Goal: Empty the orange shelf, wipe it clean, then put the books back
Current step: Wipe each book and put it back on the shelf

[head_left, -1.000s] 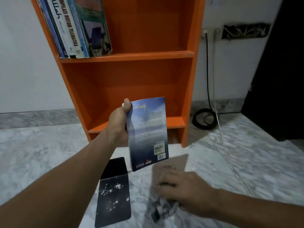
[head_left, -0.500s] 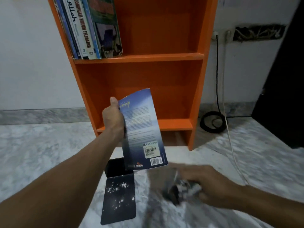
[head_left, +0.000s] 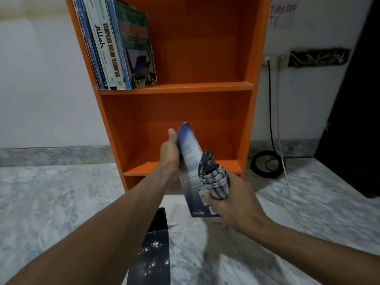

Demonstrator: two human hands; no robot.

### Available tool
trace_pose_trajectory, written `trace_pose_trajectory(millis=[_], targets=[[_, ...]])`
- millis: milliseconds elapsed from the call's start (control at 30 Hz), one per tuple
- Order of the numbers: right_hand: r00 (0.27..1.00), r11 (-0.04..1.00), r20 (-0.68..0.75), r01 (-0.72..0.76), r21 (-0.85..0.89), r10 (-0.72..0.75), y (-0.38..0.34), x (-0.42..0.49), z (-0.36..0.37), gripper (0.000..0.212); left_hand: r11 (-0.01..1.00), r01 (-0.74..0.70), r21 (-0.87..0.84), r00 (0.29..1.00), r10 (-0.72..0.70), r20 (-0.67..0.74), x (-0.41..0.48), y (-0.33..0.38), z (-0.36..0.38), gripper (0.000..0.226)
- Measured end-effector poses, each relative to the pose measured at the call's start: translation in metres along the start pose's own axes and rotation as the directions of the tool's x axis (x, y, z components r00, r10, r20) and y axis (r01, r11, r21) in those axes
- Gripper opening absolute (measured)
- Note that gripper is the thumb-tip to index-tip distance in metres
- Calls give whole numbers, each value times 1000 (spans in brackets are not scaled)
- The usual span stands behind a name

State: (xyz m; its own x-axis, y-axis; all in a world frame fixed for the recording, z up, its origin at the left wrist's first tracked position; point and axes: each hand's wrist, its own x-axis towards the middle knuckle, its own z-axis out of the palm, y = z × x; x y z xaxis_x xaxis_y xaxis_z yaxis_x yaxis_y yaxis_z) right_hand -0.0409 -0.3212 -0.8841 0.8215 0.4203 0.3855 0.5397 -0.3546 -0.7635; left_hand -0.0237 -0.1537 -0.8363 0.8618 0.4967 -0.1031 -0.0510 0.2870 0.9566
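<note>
Two compartments of the tall, smooth-painted orange shelf [head_left: 185,87] show above the veined marble floor [head_left: 61,202], the upper one holding a leaning row of thin books [head_left: 121,48] at its left side. A flat dark book [head_left: 154,254] speckled with white lies on the floor. Above it the left hand [head_left: 169,155] grips a glossy blue paperback [head_left: 190,161] upright before the lower compartment, while the right hand [head_left: 236,202] curls round a bunched checked cloth [head_left: 213,177] held against its cover.

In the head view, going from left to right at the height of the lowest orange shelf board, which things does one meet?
left hand → blue book → checked cloth → coiled black cable
</note>
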Motion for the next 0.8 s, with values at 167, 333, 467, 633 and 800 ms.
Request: trace_pose_trajectory(millis=[167, 333, 467, 633, 800], targets=[[985, 926, -57, 131, -354, -161, 9, 3, -1, 43, 999, -18, 46, 996, 14, 91, 2, 13, 27, 78], [959, 942, 118, 275, -191, -256, 7, -9, -14, 45, 999, 41, -19, 997, -42, -62, 20, 8, 19, 38], [981, 976, 37, 194, -102, -191, 7, 1, -37, 37, 984, 177, 10, 976, -176, 129, 15, 7, -3, 61], [925, 958, -305, 157, -239, -228, -25, 66, -58, 58, 970, 244, 3, 925, -234, 300, 6, 9, -7, 69], [954, 894, 126, 300, -331, -274, -25, 39, -9, 70, 972, 234, 29, 915, -230, 330, 1, 12, -3, 69]])
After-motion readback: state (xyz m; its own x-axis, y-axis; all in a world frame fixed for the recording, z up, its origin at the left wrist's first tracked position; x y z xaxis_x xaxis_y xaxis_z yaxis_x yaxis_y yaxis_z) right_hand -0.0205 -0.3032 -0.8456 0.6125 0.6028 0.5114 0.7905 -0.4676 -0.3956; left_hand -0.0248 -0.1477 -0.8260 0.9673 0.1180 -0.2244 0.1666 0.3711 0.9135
